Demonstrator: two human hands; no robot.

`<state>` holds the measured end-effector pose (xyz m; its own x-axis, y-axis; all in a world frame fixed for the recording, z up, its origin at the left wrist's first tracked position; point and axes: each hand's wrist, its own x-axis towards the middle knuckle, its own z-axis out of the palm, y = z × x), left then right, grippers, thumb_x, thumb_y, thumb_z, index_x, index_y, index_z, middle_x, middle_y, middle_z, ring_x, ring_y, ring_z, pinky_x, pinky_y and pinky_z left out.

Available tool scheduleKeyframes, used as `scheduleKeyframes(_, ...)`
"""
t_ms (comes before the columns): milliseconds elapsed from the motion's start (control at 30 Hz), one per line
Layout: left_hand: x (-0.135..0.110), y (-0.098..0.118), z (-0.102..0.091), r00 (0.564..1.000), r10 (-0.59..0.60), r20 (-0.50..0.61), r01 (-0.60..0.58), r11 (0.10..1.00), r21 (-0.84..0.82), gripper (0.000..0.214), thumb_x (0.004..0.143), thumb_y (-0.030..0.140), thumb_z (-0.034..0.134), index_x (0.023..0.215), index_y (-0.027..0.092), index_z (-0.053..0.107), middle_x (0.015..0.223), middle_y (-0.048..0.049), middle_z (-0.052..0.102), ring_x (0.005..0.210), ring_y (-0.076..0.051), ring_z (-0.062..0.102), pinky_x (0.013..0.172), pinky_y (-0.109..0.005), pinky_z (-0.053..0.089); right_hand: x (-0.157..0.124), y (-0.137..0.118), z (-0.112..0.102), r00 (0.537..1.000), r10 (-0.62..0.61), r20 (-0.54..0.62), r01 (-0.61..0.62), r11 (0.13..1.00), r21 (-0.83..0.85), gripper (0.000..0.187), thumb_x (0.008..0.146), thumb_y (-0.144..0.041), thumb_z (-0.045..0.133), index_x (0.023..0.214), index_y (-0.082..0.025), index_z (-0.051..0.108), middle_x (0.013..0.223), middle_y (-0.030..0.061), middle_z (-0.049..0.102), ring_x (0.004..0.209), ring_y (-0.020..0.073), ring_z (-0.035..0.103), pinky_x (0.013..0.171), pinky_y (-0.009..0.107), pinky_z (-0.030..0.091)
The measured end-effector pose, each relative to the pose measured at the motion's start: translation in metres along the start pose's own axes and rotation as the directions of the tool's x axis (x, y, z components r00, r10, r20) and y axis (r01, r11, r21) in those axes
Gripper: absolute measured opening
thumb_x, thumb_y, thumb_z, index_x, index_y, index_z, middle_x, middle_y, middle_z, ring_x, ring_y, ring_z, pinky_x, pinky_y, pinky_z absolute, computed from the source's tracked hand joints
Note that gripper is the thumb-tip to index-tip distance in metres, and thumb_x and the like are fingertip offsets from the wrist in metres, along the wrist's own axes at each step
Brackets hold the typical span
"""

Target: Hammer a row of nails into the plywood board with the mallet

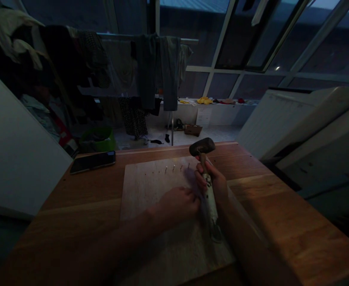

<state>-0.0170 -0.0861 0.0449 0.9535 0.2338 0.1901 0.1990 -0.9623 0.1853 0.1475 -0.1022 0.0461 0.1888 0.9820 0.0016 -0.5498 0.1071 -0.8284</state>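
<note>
My right hand (218, 182) is wrapped round the upper handle of a hammer (211, 202). The hammer's dark, rounded head (202, 147) points up and away, above the far right part of a pale wooden board (150, 198). My left hand (179, 203) is closed over the board just left of the handle, its fingers curled in; what they hold, if anything, is hidden. Several thin nails (173, 168) stand upright in a row along the board's far side. Left of them, small dark dots (153, 172) continue that row; whether these are nail heads or holes I cannot tell.
The board lies on a brown wooden table (82, 198). A phone (93, 161) rests at the table's far left corner. Beyond stand a green tub (110, 139) and a rack of hanging clothes (147, 71). White furniture (284, 115) borders the right side.
</note>
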Motion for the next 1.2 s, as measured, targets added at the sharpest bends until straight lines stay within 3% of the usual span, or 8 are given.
scheduleKeyframes(100,0.004,0.009,0.002,0.994,0.088,0.069,-0.1,0.973,0.206,0.024,0.098,0.007,0.051,0.097,0.015,0.073,0.093,-0.0118,0.078,0.088,-0.026,0.072,0.077,-0.038,0.057,0.001,0.005,0.0,1.0,-0.012,-0.023,0.012,1.0,0.005,0.036,0.081,-0.049,0.072,0.105,-0.025,0.06,0.065,-0.0076,0.05,0.036,0.0073,0.028,0.028,0.02,0.021)
scheduleKeyframes(233,0.004,0.009,-0.003,0.992,0.106,0.074,-0.121,0.962,0.244,0.02,0.098,0.009,0.054,0.098,0.015,0.074,0.097,-0.012,0.077,0.092,-0.027,0.072,0.079,-0.038,0.057,0.0,0.006,0.002,1.0,0.02,-0.007,-0.02,0.999,0.033,0.035,0.081,-0.048,0.074,0.102,-0.025,0.058,0.059,-0.0087,0.049,0.034,0.007,0.029,0.028,0.018,0.022)
scheduleKeyframes(333,-0.001,0.0,-0.009,0.996,0.07,0.05,-0.077,0.982,0.175,0.019,0.097,0.008,0.056,0.104,0.015,0.073,0.096,-0.0095,0.076,0.09,-0.025,0.073,0.081,-0.036,0.057,-0.001,0.003,0.006,0.999,0.03,0.027,-0.031,0.999,0.033,0.037,0.079,-0.048,0.077,0.1,-0.024,0.058,0.06,-0.0091,0.051,0.033,0.0062,0.032,0.028,0.017,0.023)
scheduleKeyframes(467,-0.019,-0.035,-0.017,0.98,-0.132,-0.151,0.125,0.991,-0.058,0.038,0.096,0.006,0.054,0.128,0.021,0.068,0.097,-0.0064,0.074,0.083,-0.019,0.071,0.077,-0.031,0.056,-0.002,0.002,0.009,0.999,0.025,0.041,-0.026,1.0,0.016,0.036,0.08,-0.048,0.077,0.099,-0.024,0.058,0.061,-0.0085,0.053,0.033,0.0063,0.034,0.028,0.017,0.026)
scheduleKeyframes(600,-0.046,-0.08,-0.019,0.818,-0.477,-0.321,0.333,0.849,-0.41,0.029,0.092,0.012,0.059,0.116,0.02,0.073,0.098,-0.0062,0.075,0.083,-0.017,0.071,0.078,-0.029,0.057,-0.003,0.008,0.013,0.998,0.052,0.041,-0.052,0.999,0.0,0.034,0.082,-0.047,0.076,0.098,-0.024,0.057,0.063,-0.0079,0.056,0.033,0.0068,0.036,0.026,0.019,0.029)
scheduleKeyframes(667,-0.056,-0.096,-0.017,0.713,-0.623,-0.322,0.408,0.742,-0.533,0.02,0.091,0.02,0.062,0.106,0.019,0.075,0.094,-0.0053,0.077,0.083,-0.018,0.072,0.077,-0.029,0.058,-0.004,0.013,0.016,0.998,0.042,0.04,-0.042,0.999,0.007,0.037,0.08,-0.046,0.078,0.101,-0.023,0.058,0.066,-0.0082,0.057,0.033,0.006,0.037,0.025,0.018,0.028)
scheduleKeyframes(733,-0.06,-0.105,-0.014,0.667,-0.681,-0.302,0.431,0.683,-0.589,0.016,0.09,0.025,0.063,0.099,0.018,0.075,0.09,-0.0048,0.078,0.081,-0.019,0.072,0.078,-0.029,0.059,-0.005,0.019,0.021,0.998,0.034,0.046,-0.035,0.999,0.004,0.039,0.08,-0.046,0.078,0.104,-0.022,0.059,0.069,-0.0085,0.058,0.032,0.0052,0.038,0.025,0.018,0.029)
scheduleKeyframes(1200,-0.055,-0.116,-0.005,0.744,-0.594,-0.306,0.333,0.727,-0.6,0.014,0.088,0.02,0.065,0.094,0.018,0.077,0.093,-0.0052,0.081,0.08,-0.018,0.073,0.081,-0.03,0.059,-0.007,0.039,0.062,0.994,0.047,0.101,-0.028,0.984,-0.176,0.036,0.083,-0.044,0.071,0.108,-0.019,0.063,0.068,-0.0056,0.063,0.032,0.0081,0.049,0.026,0.019,0.034)
